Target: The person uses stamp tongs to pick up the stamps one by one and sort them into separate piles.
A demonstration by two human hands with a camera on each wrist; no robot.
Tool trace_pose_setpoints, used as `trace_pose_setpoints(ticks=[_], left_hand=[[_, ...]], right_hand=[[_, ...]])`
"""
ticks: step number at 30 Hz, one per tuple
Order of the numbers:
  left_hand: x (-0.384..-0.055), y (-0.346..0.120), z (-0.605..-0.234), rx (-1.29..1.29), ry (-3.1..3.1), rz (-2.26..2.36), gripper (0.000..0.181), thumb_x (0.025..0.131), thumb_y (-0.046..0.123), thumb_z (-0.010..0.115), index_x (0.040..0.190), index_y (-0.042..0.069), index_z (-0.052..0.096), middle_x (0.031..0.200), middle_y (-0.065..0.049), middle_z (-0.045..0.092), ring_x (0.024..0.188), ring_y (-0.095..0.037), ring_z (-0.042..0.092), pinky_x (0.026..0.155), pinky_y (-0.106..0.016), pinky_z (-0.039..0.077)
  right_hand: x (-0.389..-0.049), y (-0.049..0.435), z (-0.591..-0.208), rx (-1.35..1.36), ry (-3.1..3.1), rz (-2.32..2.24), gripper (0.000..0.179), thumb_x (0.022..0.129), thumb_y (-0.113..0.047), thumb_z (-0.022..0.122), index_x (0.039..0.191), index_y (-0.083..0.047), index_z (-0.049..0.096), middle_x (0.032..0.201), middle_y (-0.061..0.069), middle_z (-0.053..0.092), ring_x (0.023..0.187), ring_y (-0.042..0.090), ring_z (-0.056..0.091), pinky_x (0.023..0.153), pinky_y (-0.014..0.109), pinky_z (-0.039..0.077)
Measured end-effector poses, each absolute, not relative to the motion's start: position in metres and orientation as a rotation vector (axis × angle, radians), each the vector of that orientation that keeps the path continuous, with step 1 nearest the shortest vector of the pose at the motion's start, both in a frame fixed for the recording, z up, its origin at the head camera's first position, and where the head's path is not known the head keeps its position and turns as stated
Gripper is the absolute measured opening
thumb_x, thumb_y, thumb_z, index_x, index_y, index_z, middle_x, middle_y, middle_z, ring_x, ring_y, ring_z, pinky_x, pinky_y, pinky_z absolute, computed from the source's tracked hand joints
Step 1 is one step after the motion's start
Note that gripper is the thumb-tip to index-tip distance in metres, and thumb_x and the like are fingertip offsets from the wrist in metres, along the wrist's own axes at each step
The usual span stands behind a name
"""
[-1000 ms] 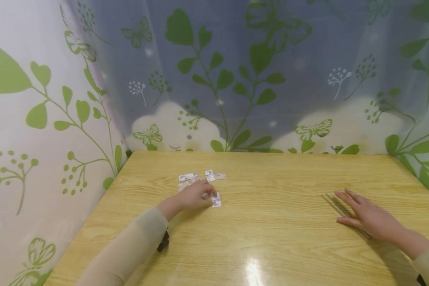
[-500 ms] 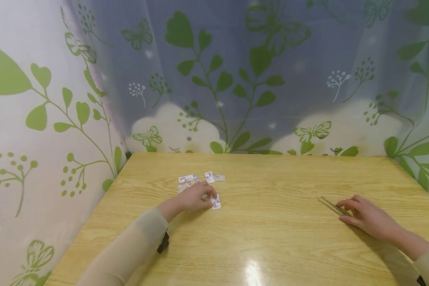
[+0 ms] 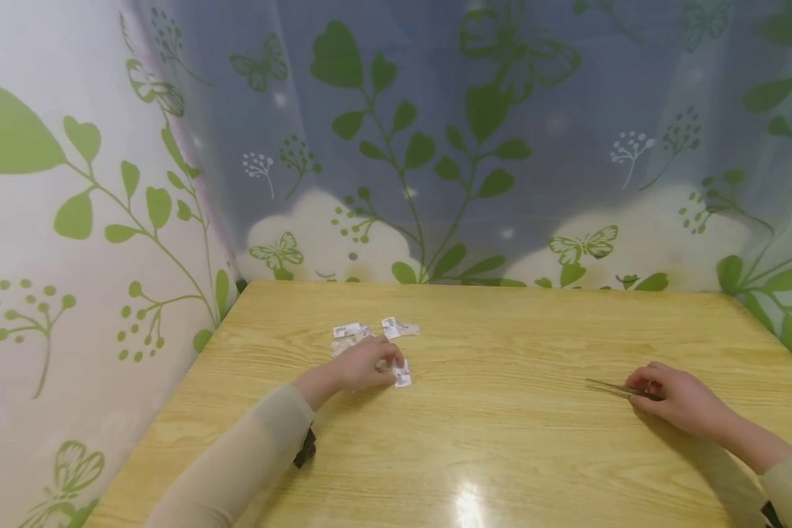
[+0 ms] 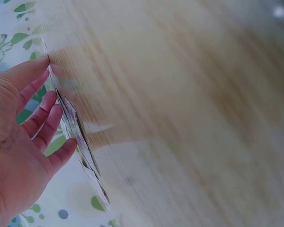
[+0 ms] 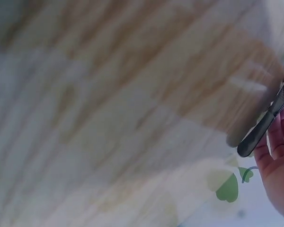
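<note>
My left hand [image 3: 356, 365] reaches over the left part of the table. Its thumb and index fingertips touch a small white printed piece [image 3: 403, 375], which looks like paper. More such flat pieces [image 4: 80, 132] lie under the spread fingers in the left wrist view, seen edge-on. Behind the hand are other white printed pieces [image 3: 347, 331] and a pale one, partly hidden by it. At the right, my right hand [image 3: 683, 400] grips metal tweezers [image 3: 607, 386], their two thin tips pointing left. The right wrist view catches the tweezers' dark rounded end [image 5: 256, 135] beside the fingers.
Two overlapping pieces, one white [image 3: 390, 328] and one tan [image 3: 410, 330], lie farther back. The wooden table [image 3: 501, 425] ends at a leaf-patterned cloth [image 3: 383, 183] behind and on the left. A bright light reflection shows near the front.
The right hand has closed its fingers round the tweezers, which have turned so the tips point more to the left. My left hand stays in place on the printed piece.
</note>
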State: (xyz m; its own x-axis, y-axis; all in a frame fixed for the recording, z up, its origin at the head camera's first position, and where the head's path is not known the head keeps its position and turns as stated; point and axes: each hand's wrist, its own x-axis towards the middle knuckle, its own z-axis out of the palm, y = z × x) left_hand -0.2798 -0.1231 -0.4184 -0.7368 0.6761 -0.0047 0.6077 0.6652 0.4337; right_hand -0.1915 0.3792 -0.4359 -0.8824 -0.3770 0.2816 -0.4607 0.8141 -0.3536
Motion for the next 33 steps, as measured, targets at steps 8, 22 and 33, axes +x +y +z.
trace_pose_setpoints(ticks=[8,22,33], left_hand=[[-0.282,-0.123,-0.421,1.035,2.716,0.609,0.018,0.087,0.016,0.069,0.105,0.016,0.064,0.099,0.001,0.055,0.093,-0.018,0.048,0.084,-0.036,0.043],[-0.281,-0.125,-0.419,1.030,2.693,0.611,0.017,0.088,0.015,0.069,0.104,0.016,0.064,0.098,0.001,0.055,0.093,-0.018,0.047,0.083,-0.037,0.042],[-0.281,-0.122,-0.419,1.020,2.701,0.613,0.017,0.088,0.015,0.069,0.105,0.015,0.064,0.100,-0.001,0.055,0.093,-0.018,0.047,0.083,-0.037,0.043]], right_hand=[[-0.190,0.379,-0.425,0.643,-2.757,0.686,0.025,0.078,0.004,0.074,0.093,-0.010,0.061,0.082,-0.011,0.059,0.072,-0.004,0.051,0.057,0.027,0.046],[-0.200,0.349,-0.391,0.675,-2.769,0.925,0.019,0.093,0.001,0.060,0.110,-0.004,0.054,0.086,0.003,0.062,0.063,0.008,0.054,0.051,0.027,0.039],[-0.219,0.310,-0.375,0.719,-2.936,1.025,0.026,0.103,-0.015,0.049,0.126,-0.007,0.042,0.078,0.003,0.059,0.057,0.013,0.047,0.048,0.030,0.037]])
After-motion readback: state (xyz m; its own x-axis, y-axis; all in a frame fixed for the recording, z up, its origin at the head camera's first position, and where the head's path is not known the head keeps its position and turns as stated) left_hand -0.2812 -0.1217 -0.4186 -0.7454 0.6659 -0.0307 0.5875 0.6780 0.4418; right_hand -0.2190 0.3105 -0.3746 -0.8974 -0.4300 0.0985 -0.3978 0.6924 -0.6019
